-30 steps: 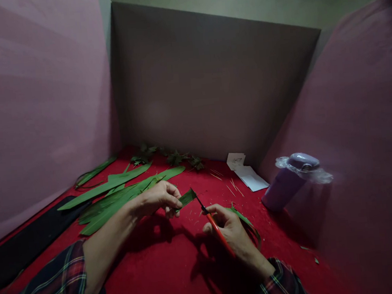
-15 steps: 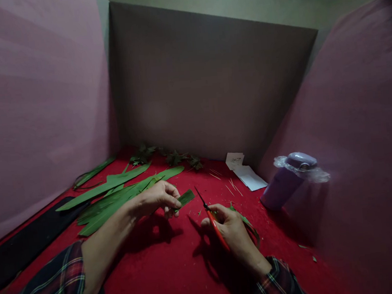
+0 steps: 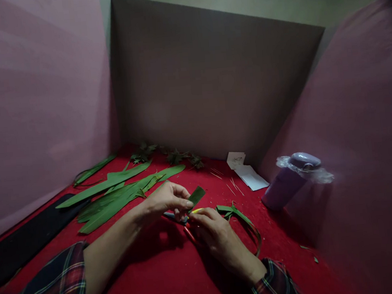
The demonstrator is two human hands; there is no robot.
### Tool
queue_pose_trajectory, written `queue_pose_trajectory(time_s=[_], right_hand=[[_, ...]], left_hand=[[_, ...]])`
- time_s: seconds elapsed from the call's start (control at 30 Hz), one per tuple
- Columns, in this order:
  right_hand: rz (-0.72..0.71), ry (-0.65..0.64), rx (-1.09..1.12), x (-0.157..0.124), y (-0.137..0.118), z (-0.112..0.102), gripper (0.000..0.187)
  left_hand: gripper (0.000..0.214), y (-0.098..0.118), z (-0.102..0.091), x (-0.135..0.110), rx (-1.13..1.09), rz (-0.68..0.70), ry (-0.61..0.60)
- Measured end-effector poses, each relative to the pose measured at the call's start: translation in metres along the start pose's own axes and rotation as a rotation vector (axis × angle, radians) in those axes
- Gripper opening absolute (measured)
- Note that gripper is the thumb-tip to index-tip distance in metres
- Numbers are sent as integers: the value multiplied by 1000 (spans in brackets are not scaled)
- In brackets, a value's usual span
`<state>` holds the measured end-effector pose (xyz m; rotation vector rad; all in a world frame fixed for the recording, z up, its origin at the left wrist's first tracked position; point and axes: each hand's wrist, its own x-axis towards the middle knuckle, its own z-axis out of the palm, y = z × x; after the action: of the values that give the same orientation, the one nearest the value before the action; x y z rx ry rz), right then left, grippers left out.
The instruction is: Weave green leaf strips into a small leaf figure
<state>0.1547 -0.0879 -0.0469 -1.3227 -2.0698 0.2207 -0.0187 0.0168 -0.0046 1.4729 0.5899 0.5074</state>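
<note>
My left hand [image 3: 171, 199] is closed in a pinch on a small cut piece of green leaf [image 3: 197, 198], which sticks out to the right past the fingertips. Just below and to the right, my right hand [image 3: 217, 234] is closed around the red-and-yellow handles of a pair of scissors [image 3: 174, 218]. Their dark blades point left beneath my left hand, and part of the handles is hidden by my fingers. A curled leaf strip [image 3: 245, 219] lies beyond my right wrist.
Several long green leaves [image 3: 118, 202] lie on the red cloth [image 3: 152, 279] at left, by a black flat object [image 3: 29, 239]. Leafy sprigs [image 3: 179, 156] lie behind. Thin sticks [image 3: 237, 186], white paper [image 3: 251, 177] and a purple container [image 3: 283, 186] with clear plastic are at right.
The scissors have turned from pointing up to pointing left, under my left hand. My right hand has moved left, and the leaf piece has shifted slightly right, bringing both hands close together.
</note>
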Motion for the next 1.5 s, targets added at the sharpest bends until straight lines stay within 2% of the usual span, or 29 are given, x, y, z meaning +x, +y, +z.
queue_pose_trajectory(time_s=[0.1, 0.17, 0.23, 0.3, 0.37, 0.43, 0.5, 0.67, 0.77, 0.83, 1.0, 1.17, 1.33, 1.5], right_hand=[[76, 133, 97, 2, 2, -2, 18], [215, 238, 292, 3, 4, -3, 15], [334, 306, 564, 3, 6, -1, 21], [397, 325, 792, 4, 6, 1, 28], [423, 305, 897, 4, 4, 2, 22], [429, 273, 900, 3, 2, 2, 14], [434, 263, 869, 3, 0, 0, 16], [431, 397, 815, 4, 3, -4, 20], [414, 462, 819, 5, 7, -4, 19], [413, 471, 820, 4, 8, -3, 19], [429, 438, 818, 3, 4, -5, 21], [417, 378, 795, 2, -1, -4, 21], [382, 330, 798, 1, -5, -1, 21], [286, 263, 556, -1, -3, -2, 26]], left_hand=[[24, 2, 7, -1, 24, -18, -18], [22, 2, 12, -2, 51, -31, -21], [19, 0, 17, -3, 77, -50, -43], [17, -3, 22, -3, 97, -69, -66], [15, -6, 26, -3, 109, -78, -52], [12, -9, 29, -2, 156, -71, -31], [10, -9, 32, -2, 178, -60, -7], [32, -10, 34, 0, 17, -86, -1], [33, -13, 34, 2, -38, -96, -25], [31, -14, 34, 2, -62, -83, 10], [27, -7, 35, 1, -60, -20, 173], [29, 1, 37, -2, -147, 17, 208], [28, -3, 39, -3, -245, 39, 186], [27, -6, 35, 0, -315, 72, 212]])
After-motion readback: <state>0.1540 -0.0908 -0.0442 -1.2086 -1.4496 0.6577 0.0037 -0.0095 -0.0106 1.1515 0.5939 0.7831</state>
